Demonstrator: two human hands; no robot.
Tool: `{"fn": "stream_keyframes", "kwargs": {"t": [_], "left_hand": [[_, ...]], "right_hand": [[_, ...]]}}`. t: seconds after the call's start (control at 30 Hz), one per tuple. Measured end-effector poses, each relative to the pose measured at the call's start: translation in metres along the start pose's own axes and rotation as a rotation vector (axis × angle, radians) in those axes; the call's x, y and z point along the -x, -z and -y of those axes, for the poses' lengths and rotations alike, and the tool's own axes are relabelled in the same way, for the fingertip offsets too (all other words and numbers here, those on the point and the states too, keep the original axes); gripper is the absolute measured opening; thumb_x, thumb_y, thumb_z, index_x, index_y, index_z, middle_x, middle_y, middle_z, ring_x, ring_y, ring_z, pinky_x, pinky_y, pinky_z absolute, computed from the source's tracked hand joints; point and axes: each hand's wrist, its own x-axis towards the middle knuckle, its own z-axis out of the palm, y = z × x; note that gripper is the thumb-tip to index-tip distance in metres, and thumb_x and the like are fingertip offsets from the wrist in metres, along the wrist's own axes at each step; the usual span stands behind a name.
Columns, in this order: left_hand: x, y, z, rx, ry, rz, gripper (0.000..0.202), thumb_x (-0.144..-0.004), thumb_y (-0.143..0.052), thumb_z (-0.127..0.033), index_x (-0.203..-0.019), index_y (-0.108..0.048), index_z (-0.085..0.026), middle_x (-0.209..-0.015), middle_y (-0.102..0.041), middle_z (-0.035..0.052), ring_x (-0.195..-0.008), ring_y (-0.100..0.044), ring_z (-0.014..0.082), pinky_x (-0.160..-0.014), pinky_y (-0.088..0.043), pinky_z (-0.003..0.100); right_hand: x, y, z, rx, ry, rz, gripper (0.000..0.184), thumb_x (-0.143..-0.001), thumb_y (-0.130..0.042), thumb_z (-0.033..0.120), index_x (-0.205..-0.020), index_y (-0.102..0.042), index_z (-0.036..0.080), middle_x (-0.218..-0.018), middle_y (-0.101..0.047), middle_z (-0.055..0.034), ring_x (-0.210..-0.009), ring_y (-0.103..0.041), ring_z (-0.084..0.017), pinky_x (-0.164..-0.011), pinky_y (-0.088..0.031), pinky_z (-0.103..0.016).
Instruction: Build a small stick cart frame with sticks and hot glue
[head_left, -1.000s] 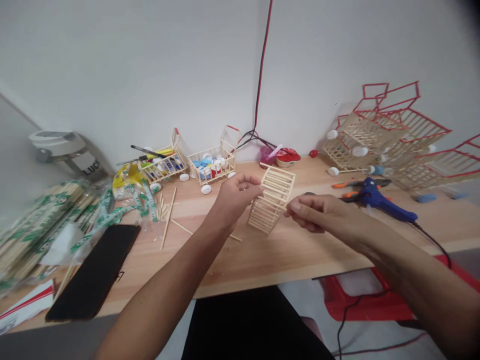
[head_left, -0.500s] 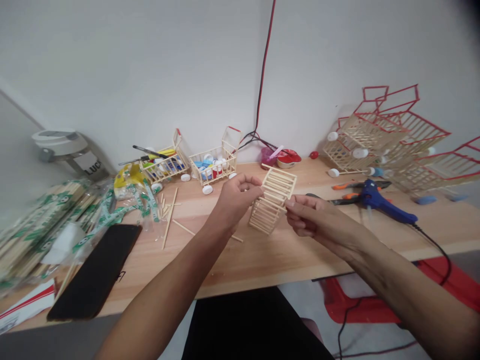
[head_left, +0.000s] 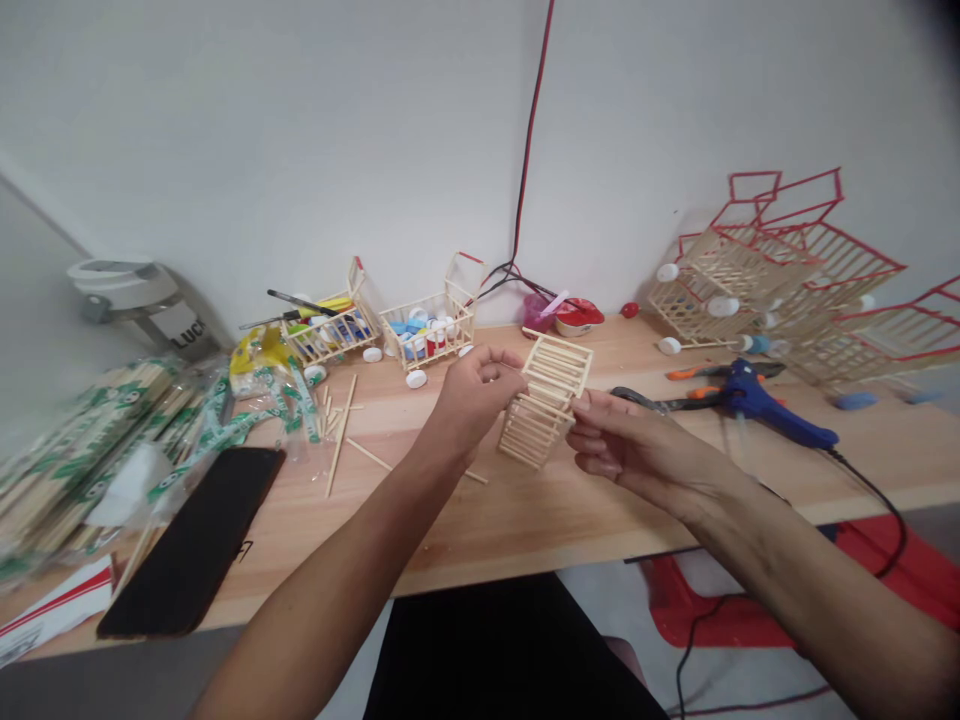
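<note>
Both hands: you pinched the pale wooden-stick cage (head_left: 546, 402) between left hand (head_left: 471, 397) and right hand (head_left: 634, 447), over the light wooden table (head_left: 525, 515).
Nearby: blue plastic glue gun (head_left: 769, 410) lay right; flat black phone (head_left: 196, 540) left.

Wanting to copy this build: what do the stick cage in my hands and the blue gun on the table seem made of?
The stick cage, held by left hand and right hand: pale, unpainted, matte thin sticks, likely wood or bamboo. The blue gun: smooth, uniformly coloured moulded shell, probably plastic.

Bare hands (head_left: 474, 398) and forearms (head_left: 352, 570) — black garment (head_left: 495, 650) below.
</note>
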Motion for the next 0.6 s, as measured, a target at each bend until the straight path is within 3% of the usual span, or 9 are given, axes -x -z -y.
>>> {"fn": "stream_keyframes", "kwargs": {"t": [0.4, 0.6], "left_hand": [[-0.0006, 0.001, -0.0025, 0.04, 0.039, 0.02, 0.018, -0.068, -0.065, -0.015, -0.084, -0.056, -0.015, -0.064, -0.059, -0.0022, -0.06, -0.053, 0.0097, -0.059, -0.04, 0.022], [0.0007, 0.0056, -0.0085, -0.067, 0.038, 0.091, 0.013, -0.073, -0.064, -0.02, -0.085, -0.06, -0.017, -0.07, -0.062, -0.0003, -0.068, -0.057, 0.0117, -0.063, -0.04, 0.023]], "right_hand": [[-0.0009, -0.0014, -0.0031, -0.04, 0.014, -0.044, 0.038, -0.07, -0.083, 0.037, -0.074, -0.05, 0.019, -0.069, -0.039, 0.0052, -0.056, -0.032, -0.006, -0.045, -0.02, -0.019], [-0.001, 0.0006, -0.0072, -0.061, 0.016, -0.054, 0.034, -0.073, -0.081, 0.036, -0.076, -0.052, 0.019, -0.071, -0.042, 0.0045, -0.056, -0.033, -0.006, -0.046, -0.023, -0.02]]}}
